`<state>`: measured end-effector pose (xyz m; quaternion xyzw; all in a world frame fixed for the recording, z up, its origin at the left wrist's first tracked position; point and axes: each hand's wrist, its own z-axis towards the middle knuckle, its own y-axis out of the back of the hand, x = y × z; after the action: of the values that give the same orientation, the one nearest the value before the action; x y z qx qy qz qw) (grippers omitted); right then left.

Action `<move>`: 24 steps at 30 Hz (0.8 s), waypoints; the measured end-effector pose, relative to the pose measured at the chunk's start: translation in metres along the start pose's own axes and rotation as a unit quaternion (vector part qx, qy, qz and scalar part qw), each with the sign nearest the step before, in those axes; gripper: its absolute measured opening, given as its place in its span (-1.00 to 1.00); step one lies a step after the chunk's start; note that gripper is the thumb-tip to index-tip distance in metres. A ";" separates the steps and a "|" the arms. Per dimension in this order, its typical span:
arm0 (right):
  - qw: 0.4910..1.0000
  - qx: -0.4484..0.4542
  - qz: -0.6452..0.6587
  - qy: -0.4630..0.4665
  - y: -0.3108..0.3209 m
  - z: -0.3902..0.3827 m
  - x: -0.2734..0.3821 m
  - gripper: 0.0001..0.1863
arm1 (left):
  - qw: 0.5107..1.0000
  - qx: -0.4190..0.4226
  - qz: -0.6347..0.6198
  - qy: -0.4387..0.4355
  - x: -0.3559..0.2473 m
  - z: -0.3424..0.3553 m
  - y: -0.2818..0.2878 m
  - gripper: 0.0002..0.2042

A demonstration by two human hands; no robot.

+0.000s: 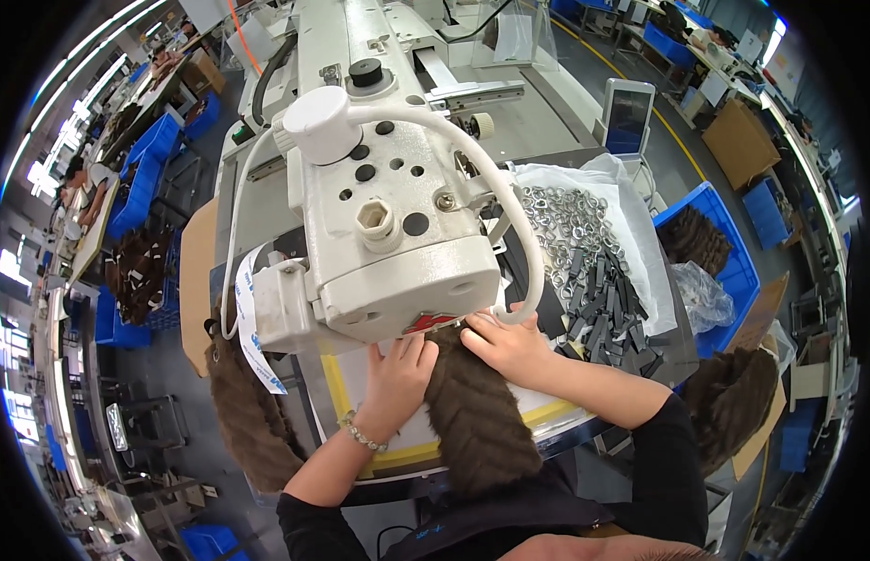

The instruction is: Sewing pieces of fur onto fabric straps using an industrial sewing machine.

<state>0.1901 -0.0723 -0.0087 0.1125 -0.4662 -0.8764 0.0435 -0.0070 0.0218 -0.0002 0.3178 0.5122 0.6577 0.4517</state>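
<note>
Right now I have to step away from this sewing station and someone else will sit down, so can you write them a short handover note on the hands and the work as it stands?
Left hand: flat, palm down, pressing the left edge of the brown furry fabric strip.
Right hand: fingers on the strip's top end, close under the head of the white industrial sewing machine.
The strip lies on the white, yellow-edged work plate and hangs toward the person's lap.
More brown fur pieces hang at the left.
Silver metal rings and dark grey flat clips sit on a plastic sheet at the right.
Done so far: the strip is placed under the head. The needle area is hidden, so any stitching cannot be seen.
</note>
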 end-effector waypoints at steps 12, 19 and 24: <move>0.999 -0.045 -0.009 -0.010 -0.006 0.000 0.002 -0.87 | 1.000 0.006 0.015 -0.009 0.000 0.005 0.004 -0.91; 0.998 -0.060 -0.007 -0.017 -0.007 0.001 0.002 -0.87 | 0.999 -0.013 0.036 -0.024 0.000 0.007 0.006 -0.92; 0.998 -0.059 -0.018 -0.014 -0.006 0.003 0.001 -0.87 | 0.999 -0.001 0.044 -0.021 -0.001 0.007 0.008 -0.92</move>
<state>0.1890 -0.0667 -0.0123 0.1056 -0.4120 -0.9046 0.0273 -0.0030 0.0229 0.0096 0.3527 0.4874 0.6708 0.4337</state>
